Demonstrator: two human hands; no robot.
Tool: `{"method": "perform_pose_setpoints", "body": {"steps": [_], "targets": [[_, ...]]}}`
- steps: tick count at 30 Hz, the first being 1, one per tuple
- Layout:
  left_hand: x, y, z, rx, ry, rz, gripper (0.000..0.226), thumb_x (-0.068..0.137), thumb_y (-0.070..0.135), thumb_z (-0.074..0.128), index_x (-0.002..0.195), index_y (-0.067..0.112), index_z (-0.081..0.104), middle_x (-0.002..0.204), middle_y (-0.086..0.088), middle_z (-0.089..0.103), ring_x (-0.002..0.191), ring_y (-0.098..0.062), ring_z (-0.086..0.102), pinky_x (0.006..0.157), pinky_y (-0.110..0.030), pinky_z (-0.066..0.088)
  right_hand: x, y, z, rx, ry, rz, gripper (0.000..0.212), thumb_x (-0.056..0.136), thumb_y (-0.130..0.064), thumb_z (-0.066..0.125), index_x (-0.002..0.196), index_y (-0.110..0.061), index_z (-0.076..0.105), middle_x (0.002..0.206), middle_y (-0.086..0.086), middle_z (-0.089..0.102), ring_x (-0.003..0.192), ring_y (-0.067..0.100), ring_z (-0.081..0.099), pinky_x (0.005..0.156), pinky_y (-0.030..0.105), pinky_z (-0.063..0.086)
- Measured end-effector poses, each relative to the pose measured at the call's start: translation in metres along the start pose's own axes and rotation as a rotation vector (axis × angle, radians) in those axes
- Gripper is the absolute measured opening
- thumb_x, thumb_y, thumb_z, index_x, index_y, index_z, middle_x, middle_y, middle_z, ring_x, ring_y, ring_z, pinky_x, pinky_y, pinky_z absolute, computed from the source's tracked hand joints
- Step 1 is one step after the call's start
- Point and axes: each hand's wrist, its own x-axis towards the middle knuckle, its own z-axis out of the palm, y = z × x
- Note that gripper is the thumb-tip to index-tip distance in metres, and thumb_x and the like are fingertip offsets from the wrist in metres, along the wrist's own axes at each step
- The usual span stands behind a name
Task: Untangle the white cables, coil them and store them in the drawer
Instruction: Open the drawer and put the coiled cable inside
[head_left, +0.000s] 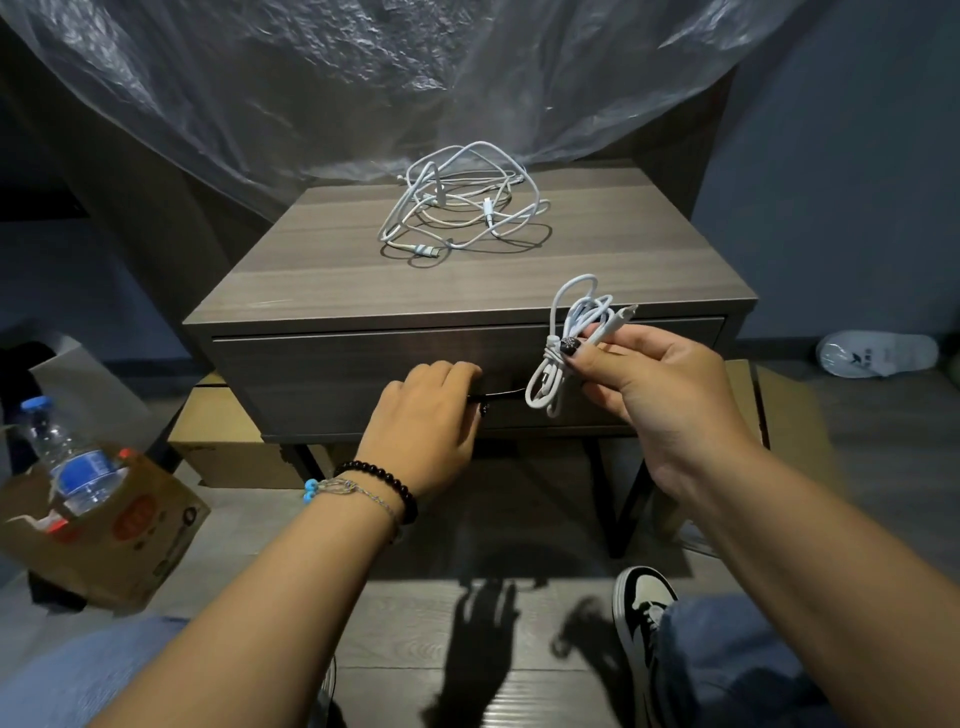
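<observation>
Against the drawer (363, 364) front, the left hand (434, 410) curls its fingers round the handle; beside it the right hand (649, 384) pinches a coiled cable (566, 343). Storing step; next, pull it open. Above the drawer lies the tangled cables (462, 202).
</observation>
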Motion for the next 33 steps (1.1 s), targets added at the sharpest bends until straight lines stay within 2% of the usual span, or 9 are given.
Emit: {"method": "perform_pose_setpoints", "body": {"steps": [3, 6, 12, 16, 22, 26, 30, 33], "targets": [[0.004, 0.003, 0.006, 0.052, -0.052, -0.042, 0.032, 0.1, 0.029, 0.038, 0.131, 0.023, 0.042, 0.121, 0.003, 0.057, 0.112, -0.02, 0.051, 0.094, -0.036, 0.034, 0.0, -0.003, -0.002, -0.008, 0.01, -0.032, 0.026, 0.077, 0.002, 0.073, 0.101, -0.009, 0.071, 0.088, 0.006, 0.075, 0.081, 0.012, 0.071, 0.071, 0.022, 0.057], [0.007, 0.011, 0.008, 0.069, -0.037, -0.07, 0.027, 0.1, 0.033, 0.038, 0.124, 0.021, 0.042, 0.113, 0.001, 0.061, 0.106, -0.023, 0.055, 0.09, -0.039, 0.037, 0.0, -0.006, -0.002, -0.016, 0.019, -0.05, 0.035, 0.076, 0.001, 0.075, 0.108, -0.01, 0.066, 0.089, 0.008, 0.075, 0.083, 0.015, 0.072, 0.065, 0.021, 0.056], [0.001, 0.023, 0.002, 0.059, -0.018, -0.165, 0.031, 0.097, 0.038, 0.044, 0.119, 0.016, 0.036, 0.102, -0.004, 0.064, 0.094, -0.026, 0.06, 0.085, -0.041, 0.038, -0.007, -0.011, 0.003, -0.019, 0.042, -0.101, 0.032, 0.074, -0.002, 0.076, 0.096, -0.014, 0.057, 0.085, 0.009, 0.074, 0.08, 0.016, 0.072, 0.064, 0.024, 0.055], [-0.018, 0.031, -0.004, 0.11, -0.049, -0.122, 0.03, 0.097, 0.038, 0.042, 0.118, 0.018, 0.037, 0.101, 0.0, 0.062, 0.094, -0.022, 0.058, 0.088, -0.04, 0.039, -0.016, -0.016, 0.003, -0.029, 0.022, -0.145, 0.028, 0.076, -0.001, 0.075, 0.084, -0.015, 0.052, 0.084, 0.01, 0.073, 0.078, 0.016, 0.072, 0.065, 0.025, 0.057], [-0.055, 0.032, -0.018, 0.088, -0.087, -0.045, 0.032, 0.097, 0.039, 0.042, 0.122, 0.018, 0.036, 0.107, 0.004, 0.06, 0.1, -0.019, 0.057, 0.09, -0.04, 0.039, -0.036, -0.019, 0.002, -0.003, -0.021, -0.161, 0.029, 0.08, 0.001, 0.072, 0.074, -0.014, 0.048, 0.068, 0.006, 0.068, 0.071, 0.016, 0.071, 0.065, 0.026, 0.058], [-0.078, 0.033, -0.027, 0.073, -0.104, 0.037, 0.032, 0.097, 0.04, 0.042, 0.122, 0.021, 0.035, 0.107, 0.006, 0.061, 0.098, -0.017, 0.058, 0.091, -0.039, 0.041, -0.052, -0.017, 0.006, 0.028, -0.054, -0.128, 0.026, 0.083, 0.0, 0.069, 0.071, -0.013, 0.05, 0.075, 0.012, 0.07, 0.074, 0.02, 0.073, 0.061, 0.023, 0.057], [-0.096, 0.033, -0.035, 0.058, -0.097, 0.112, 0.031, 0.097, 0.04, 0.041, 0.121, 0.022, 0.035, 0.104, 0.005, 0.062, 0.095, -0.017, 0.06, 0.087, -0.038, 0.044, -0.065, -0.015, 0.017, 0.017, -0.088, -0.125, 0.024, 0.084, 0.0, 0.068, 0.071, -0.01, 0.051, 0.078, 0.017, 0.07, 0.07, 0.021, 0.072, 0.058, 0.023, 0.057], [-0.105, 0.029, -0.045, -0.015, -0.064, 0.146, 0.03, 0.096, 0.038, 0.042, 0.12, 0.021, 0.039, 0.103, 0.004, 0.066, 0.089, -0.02, 0.064, 0.079, -0.038, 0.049, -0.071, -0.015, 0.026, 0.005, -0.093, -0.125, 0.024, 0.084, 0.0, 0.068, 0.07, -0.009, 0.05, 0.068, 0.011, 0.068, 0.06, 0.016, 0.068, 0.055, 0.022, 0.056]]}}
